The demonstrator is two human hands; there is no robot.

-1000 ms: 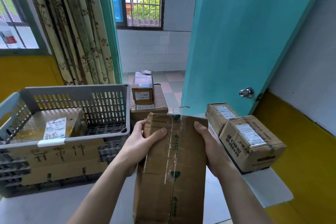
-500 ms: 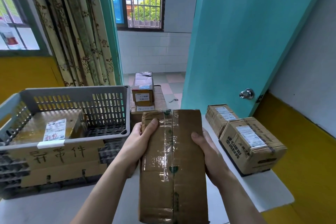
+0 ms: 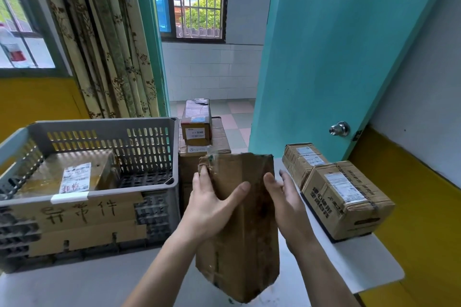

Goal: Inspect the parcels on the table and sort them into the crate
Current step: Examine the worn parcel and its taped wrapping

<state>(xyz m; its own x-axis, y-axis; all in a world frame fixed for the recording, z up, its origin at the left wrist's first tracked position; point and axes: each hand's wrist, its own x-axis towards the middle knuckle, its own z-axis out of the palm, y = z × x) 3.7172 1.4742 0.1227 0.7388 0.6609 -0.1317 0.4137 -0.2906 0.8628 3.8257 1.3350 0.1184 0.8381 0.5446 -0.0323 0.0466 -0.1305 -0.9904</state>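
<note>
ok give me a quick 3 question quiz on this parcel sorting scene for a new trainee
1. True or false: the grey crate already has a labelled parcel lying in it.
2. Which hand has its thumb across the front of the worn parcel? A) left hand B) right hand C) neither
3. Fill in: the two taped boxes on the table sit to the ____ of the worn parcel.

Key: 1 true; 2 A; 3 right

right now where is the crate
In the head view the grey crate stands on the table's left side, left of the parcel in the person's hands.
</note>
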